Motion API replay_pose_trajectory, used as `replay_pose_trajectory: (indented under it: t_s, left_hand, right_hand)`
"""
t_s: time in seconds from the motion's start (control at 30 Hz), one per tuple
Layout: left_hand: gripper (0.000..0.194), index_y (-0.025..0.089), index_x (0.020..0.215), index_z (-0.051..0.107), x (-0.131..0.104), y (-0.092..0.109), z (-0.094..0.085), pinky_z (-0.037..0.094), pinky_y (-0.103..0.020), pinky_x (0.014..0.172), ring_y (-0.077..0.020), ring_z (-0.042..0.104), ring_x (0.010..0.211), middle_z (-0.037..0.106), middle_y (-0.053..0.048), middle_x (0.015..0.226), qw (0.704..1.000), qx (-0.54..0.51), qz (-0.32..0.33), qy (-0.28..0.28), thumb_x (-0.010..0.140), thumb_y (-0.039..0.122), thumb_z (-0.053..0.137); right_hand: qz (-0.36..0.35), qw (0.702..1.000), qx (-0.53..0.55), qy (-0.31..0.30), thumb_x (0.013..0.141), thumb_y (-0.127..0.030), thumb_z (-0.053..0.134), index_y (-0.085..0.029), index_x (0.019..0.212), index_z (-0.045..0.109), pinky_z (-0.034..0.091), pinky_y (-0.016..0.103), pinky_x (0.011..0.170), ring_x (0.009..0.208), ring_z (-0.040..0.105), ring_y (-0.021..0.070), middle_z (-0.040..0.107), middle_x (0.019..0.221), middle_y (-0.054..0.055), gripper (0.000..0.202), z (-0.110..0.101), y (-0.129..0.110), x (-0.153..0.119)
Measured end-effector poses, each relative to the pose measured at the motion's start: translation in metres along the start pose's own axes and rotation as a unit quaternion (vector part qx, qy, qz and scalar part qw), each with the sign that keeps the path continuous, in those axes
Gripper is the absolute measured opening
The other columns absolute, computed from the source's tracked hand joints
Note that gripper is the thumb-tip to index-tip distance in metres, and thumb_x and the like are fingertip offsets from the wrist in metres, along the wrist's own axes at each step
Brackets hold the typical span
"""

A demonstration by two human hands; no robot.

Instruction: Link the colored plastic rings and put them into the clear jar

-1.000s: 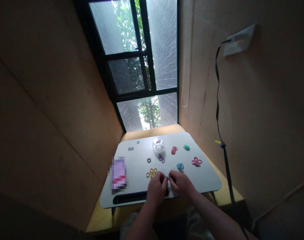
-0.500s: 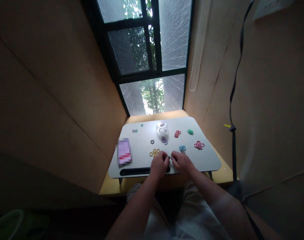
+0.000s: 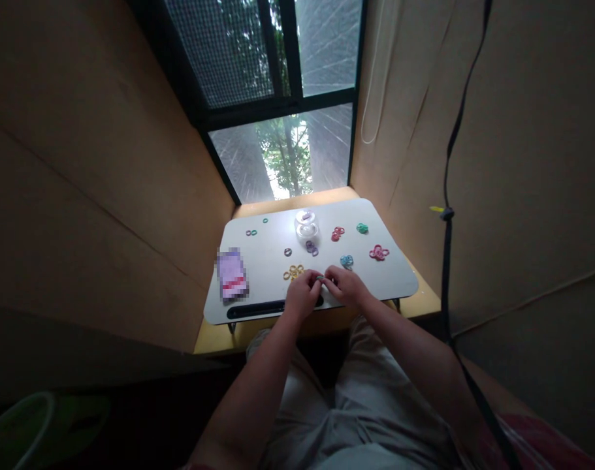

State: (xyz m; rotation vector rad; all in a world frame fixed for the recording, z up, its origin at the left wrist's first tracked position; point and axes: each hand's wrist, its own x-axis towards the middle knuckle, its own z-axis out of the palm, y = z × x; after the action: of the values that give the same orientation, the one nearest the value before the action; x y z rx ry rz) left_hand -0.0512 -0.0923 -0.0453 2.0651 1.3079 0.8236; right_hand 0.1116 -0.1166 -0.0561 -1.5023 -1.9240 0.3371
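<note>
Above the front of a white lap table (image 3: 262, 274), my left hand (image 3: 302, 294) and my right hand (image 3: 345, 285) meet with fingers pinched. Between the fingertips shows a small greenish hair tie (image 3: 319, 278), partly hidden. Yellow hair ties (image 3: 294, 271) lie just beyond my left hand, and light blue ones (image 3: 346, 261) just beyond my right. Farther out are groups of red (image 3: 337, 234), green (image 3: 362, 228), pink (image 3: 379, 253) and purple hair ties (image 3: 311, 248). A dark one (image 3: 288, 252) lies by itself. Behind the purple group stands a clear lidded jar (image 3: 306, 227).
A purple packet (image 3: 232, 274), blurred out, lies at the table's left. Small hair ties (image 3: 251, 233) rest near the back left. A black slot (image 3: 255, 309) runs along the front edge. Walls flank the table, a window (image 3: 282, 156) stands behind, and a dark strap (image 3: 447, 261) hangs at right.
The view has tipped downward, so the table sits higher in the picture. My fingertips have come closer together around the small hair tie. The things on the table lie as before.
</note>
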Motion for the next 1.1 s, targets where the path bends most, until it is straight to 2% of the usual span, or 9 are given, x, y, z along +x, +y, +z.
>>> replay_pose_trajectory:
  t_s: [0.13, 0.47, 0.77, 0.93, 1.1]
  left_hand:
    - [0.014, 0.022, 0.092, 0.064, 0.0004, -0.0028, 0.0013, 0.039, -0.025, 0.064, -0.0142, 0.058, 0.07, 0.067, 0.0, 0.077, 1.0, -0.008, -0.006, 0.007, 0.085, 0.026, 0.053]
    - [0.007, 0.022, 0.087, 0.059, -0.0003, -0.0061, 0.0036, 0.04, -0.025, 0.064, -0.0137, 0.058, 0.069, 0.066, 0.001, 0.076, 1.0, -0.01, 0.001, 0.017, 0.082, 0.025, 0.056]
    - [0.009, 0.022, 0.088, 0.059, -0.001, -0.007, 0.0043, 0.041, -0.025, 0.065, -0.0143, 0.059, 0.07, 0.066, 0.001, 0.076, 1.0, -0.002, 0.003, 0.016, 0.082, 0.029, 0.057]
    - [0.018, 0.021, 0.089, 0.06, -0.0032, -0.0044, 0.002, 0.04, -0.024, 0.062, -0.0129, 0.058, 0.065, 0.065, 0.001, 0.073, 1.0, -0.022, 0.009, 0.007, 0.083, 0.038, 0.058]
    - [0.028, 0.02, 0.078, 0.061, -0.0027, -0.0026, 0.0007, 0.039, -0.024, 0.061, -0.0132, 0.056, 0.064, 0.064, 0.0, 0.069, 1.0, 0.001, 0.007, -0.001, 0.088, 0.043, 0.049]
  right_hand:
    - [-0.008, 1.0, 0.027, 0.013, 0.083, -0.023, 0.054, -0.021, 0.085, 0.056, 0.035, 0.022, 0.059, 0.06, 0.052, 0.0119, 0.06, 0.069, -0.002, 0.003, -0.0003, -0.0003, -0.0017]
    - [-0.021, 0.998, 0.056, 0.024, 0.08, -0.017, 0.054, -0.021, 0.085, 0.059, 0.036, 0.022, 0.06, 0.062, 0.052, 0.0115, 0.06, 0.071, -0.002, 0.007, 0.004, 0.0057, -0.0001]
    - [-0.023, 0.998, 0.051, 0.026, 0.078, -0.017, 0.054, -0.021, 0.077, 0.056, 0.034, 0.022, 0.059, 0.062, 0.049, 0.0116, 0.056, 0.069, -0.002, 0.005, 0.0033, 0.0052, -0.0009]
    - [-0.007, 0.999, 0.042, 0.029, 0.077, -0.019, 0.054, -0.021, 0.077, 0.055, 0.033, 0.022, 0.059, 0.062, 0.048, 0.0117, 0.055, 0.068, -0.003, 0.003, 0.0028, 0.0029, -0.0011]
    - [0.017, 0.999, 0.03, 0.029, 0.077, -0.02, 0.053, -0.021, 0.077, 0.055, 0.03, 0.022, 0.055, 0.057, 0.045, 0.0114, 0.056, 0.065, -0.003, 0.003, 0.0015, 0.0002, -0.0012]
